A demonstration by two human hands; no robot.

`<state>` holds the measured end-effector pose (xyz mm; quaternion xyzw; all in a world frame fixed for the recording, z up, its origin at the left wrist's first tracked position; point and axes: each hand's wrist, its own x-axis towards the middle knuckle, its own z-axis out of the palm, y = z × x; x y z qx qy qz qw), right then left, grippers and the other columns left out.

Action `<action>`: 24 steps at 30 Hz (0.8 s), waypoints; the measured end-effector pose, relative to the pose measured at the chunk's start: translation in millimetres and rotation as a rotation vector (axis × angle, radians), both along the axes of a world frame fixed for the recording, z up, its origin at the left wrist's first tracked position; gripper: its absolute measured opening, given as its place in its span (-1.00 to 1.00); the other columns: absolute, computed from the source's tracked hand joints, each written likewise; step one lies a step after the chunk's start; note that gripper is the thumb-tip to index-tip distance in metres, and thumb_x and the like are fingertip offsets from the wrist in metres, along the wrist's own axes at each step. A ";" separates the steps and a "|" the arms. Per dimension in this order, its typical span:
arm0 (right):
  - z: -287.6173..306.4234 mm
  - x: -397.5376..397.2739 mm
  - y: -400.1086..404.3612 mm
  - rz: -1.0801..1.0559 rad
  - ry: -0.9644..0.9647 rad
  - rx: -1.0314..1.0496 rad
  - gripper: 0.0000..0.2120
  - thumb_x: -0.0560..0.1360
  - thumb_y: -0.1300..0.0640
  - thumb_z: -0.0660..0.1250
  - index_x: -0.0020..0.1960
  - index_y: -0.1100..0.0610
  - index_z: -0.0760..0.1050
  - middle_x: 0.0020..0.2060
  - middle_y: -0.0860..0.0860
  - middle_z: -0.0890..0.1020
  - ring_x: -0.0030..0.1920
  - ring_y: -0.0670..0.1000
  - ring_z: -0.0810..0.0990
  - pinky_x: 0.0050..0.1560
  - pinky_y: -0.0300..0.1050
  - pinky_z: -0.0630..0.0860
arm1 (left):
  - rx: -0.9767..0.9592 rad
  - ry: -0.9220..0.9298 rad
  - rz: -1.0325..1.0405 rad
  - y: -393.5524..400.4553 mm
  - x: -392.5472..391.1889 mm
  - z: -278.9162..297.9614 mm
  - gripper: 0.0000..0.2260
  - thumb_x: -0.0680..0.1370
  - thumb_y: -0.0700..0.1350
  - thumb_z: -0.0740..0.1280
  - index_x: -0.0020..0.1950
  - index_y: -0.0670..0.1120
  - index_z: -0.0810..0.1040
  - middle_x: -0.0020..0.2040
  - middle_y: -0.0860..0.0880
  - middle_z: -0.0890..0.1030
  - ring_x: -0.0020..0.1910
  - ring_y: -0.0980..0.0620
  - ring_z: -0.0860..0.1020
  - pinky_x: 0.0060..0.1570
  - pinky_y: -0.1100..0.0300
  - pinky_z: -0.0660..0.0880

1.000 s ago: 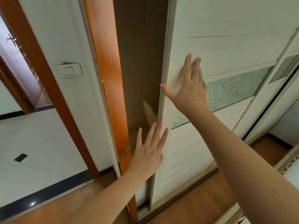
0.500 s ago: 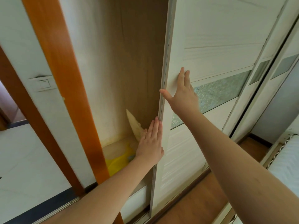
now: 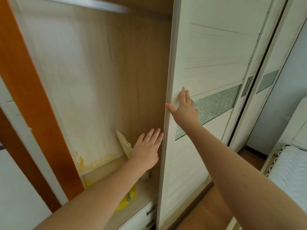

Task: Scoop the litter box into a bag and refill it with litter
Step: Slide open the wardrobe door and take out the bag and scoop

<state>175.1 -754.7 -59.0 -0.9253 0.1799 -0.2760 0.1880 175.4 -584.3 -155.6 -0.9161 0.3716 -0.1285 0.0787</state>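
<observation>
Bag-like yellow plastic (image 3: 123,204) is lying on the wardrobe's lower shelf (image 3: 142,190), partly hidden by the left forearm. The left hand (image 3: 146,153) is being held flat just beside the sliding door (image 3: 207,55) edge, its fingers straight and together. The door face is being pressed by the right hand (image 3: 185,110) — fingers straight, thumb at the edge. A wooden floor (image 3: 207,211) and a white bed (image 3: 290,171) are lying to the right.

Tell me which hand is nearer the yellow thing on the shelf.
Left. The left hand hovers just above the yellow thing; the right hand presses the sliding door, higher and farther right.
</observation>
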 end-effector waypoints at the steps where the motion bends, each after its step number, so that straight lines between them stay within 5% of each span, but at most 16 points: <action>1: 0.4 1.1 -2.8 -0.008 0.014 0.015 -0.18 0.52 -0.35 0.07 0.56 -0.02 -0.24 0.57 0.01 -0.03 0.53 0.14 0.08 0.40 0.27 0.18 | -0.010 -0.008 -0.002 2.9 -1.7 1.1 -0.35 0.63 0.00 0.12 0.59 -0.04 -0.20 0.60 -0.04 -0.22 0.57 -0.06 -0.19 0.53 -0.08 -0.04; 6: -3.1 -9.5 -6.2 0.006 0.074 0.132 -0.14 0.54 -0.20 0.20 0.55 0.05 -0.29 0.57 0.04 -0.08 0.51 0.19 0.13 0.44 0.24 0.17 | 0.053 -0.032 -0.002 29.8 -16.1 -11.8 -0.37 0.63 -0.03 0.12 0.59 -0.07 -0.16 0.61 -0.07 -0.15 0.58 -0.07 -0.14 0.53 -0.07 -0.02; 16: -87.2 -58.1 30.2 0.091 0.165 0.011 -0.28 0.59 -0.10 0.16 0.57 0.09 -0.15 0.56 0.05 0.00 0.54 0.11 0.03 0.45 0.16 0.11 | 0.119 0.042 0.061 95.0 -34.3 -62.7 -0.39 0.61 -0.03 0.10 0.60 -0.13 -0.08 0.60 -0.14 -0.07 0.57 -0.11 -0.04 0.50 -0.07 0.05; 21: -118.9 -64.2 54.2 0.142 0.220 -0.059 -0.36 0.59 -0.09 0.17 0.57 -0.05 -0.05 0.55 0.06 0.05 0.53 0.10 0.05 0.43 0.18 0.18 | 0.076 -0.031 -0.062 112.9 -43.0 -78.3 -0.49 0.54 -0.12 0.10 0.48 -0.22 0.34 0.50 -0.19 0.31 0.50 -0.17 0.25 0.43 -0.10 0.26; 24: -130.5 -62.7 67.8 0.120 0.247 -0.089 -0.36 0.59 -0.09 0.16 0.57 -0.02 -0.04 0.55 0.04 0.05 0.53 0.08 0.05 0.45 0.14 0.16 | 0.065 -0.044 -0.096 121.3 -41.0 -80.4 -0.42 0.54 -0.08 0.21 0.54 -0.22 0.20 0.55 -0.20 0.19 0.54 -0.17 0.12 0.50 -0.10 0.09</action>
